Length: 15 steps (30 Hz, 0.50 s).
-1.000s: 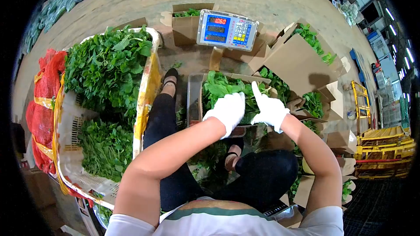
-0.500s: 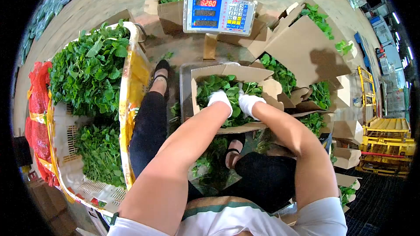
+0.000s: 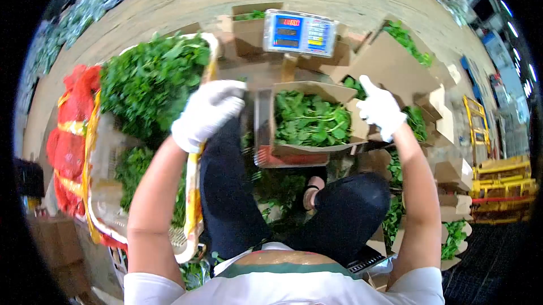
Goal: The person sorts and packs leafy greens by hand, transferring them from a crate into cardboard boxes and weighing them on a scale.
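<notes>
My left hand, in a white glove, is raised over the near rim of the yellow-and-white crate, its fingers curled and somewhat blurred. My right hand, also gloved, hovers right of the open cardboard box, thumb up and fingers loosely bent apart, with nothing seen in it. Leafy green bunches fill that box, which rests on the scale's platform. A large heap of greens lies in the crate at the left.
The scale's display stands behind the box. More open cartons with greens line the right side. A red mesh sack leans outside the crate. My knees flank the near floor. Yellow metal racks stand at the far right.
Both hands have come up out of the box: the left moved left to the crate, the right moved up and right. The view has shifted, and the greens in the box are uncovered.
</notes>
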Motion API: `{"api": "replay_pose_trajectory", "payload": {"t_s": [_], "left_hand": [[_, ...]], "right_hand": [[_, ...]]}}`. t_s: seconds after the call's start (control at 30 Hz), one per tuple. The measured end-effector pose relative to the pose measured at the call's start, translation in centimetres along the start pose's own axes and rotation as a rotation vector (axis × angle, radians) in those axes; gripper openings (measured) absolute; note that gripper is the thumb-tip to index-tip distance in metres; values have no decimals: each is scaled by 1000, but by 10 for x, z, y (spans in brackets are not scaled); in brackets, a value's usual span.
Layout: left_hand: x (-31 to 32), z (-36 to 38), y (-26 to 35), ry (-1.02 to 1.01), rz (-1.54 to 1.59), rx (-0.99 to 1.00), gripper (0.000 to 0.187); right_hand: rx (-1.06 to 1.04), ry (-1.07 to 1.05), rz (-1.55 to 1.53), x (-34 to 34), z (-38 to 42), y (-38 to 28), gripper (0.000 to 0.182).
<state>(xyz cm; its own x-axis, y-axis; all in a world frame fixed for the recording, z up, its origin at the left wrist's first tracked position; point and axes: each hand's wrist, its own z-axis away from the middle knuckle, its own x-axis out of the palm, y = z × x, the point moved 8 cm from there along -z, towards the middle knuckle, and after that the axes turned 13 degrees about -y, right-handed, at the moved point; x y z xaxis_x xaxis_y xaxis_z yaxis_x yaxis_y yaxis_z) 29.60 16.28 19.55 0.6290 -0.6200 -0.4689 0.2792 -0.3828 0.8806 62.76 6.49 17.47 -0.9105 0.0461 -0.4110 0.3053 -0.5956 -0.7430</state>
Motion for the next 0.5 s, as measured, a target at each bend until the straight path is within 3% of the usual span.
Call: {"api": "replay_pose_trajectory", "payload": {"t_s": [0.07,0.1,0.13,0.27,0.37,0.43,0.5], "left_hand": [[-61,56,-63,243,134,-232,19],[-87,90,-86,335,-67,-341,18],[-107,125,-111,311,-282,-475,23],[-119,250,-184,132,-575,-1002,26],[-82,293,-240,-188,-613,-1144,33],[-54,305,-232,-126,-450,-1261,29],[-30,304,-234,-159,-369,-1374,39]], "right_hand": [[-298,-80,51,7,15,-11,38],[-282,-81,34,16,24,-16,44],[-268,-101,22,29,31,-22,51],[-354,-163,14,60,13,-6,40],[-305,-238,89,76,-3,-2,40],[-300,-248,84,73,0,3,40],[-335,-237,27,68,-12,13,40]]}}
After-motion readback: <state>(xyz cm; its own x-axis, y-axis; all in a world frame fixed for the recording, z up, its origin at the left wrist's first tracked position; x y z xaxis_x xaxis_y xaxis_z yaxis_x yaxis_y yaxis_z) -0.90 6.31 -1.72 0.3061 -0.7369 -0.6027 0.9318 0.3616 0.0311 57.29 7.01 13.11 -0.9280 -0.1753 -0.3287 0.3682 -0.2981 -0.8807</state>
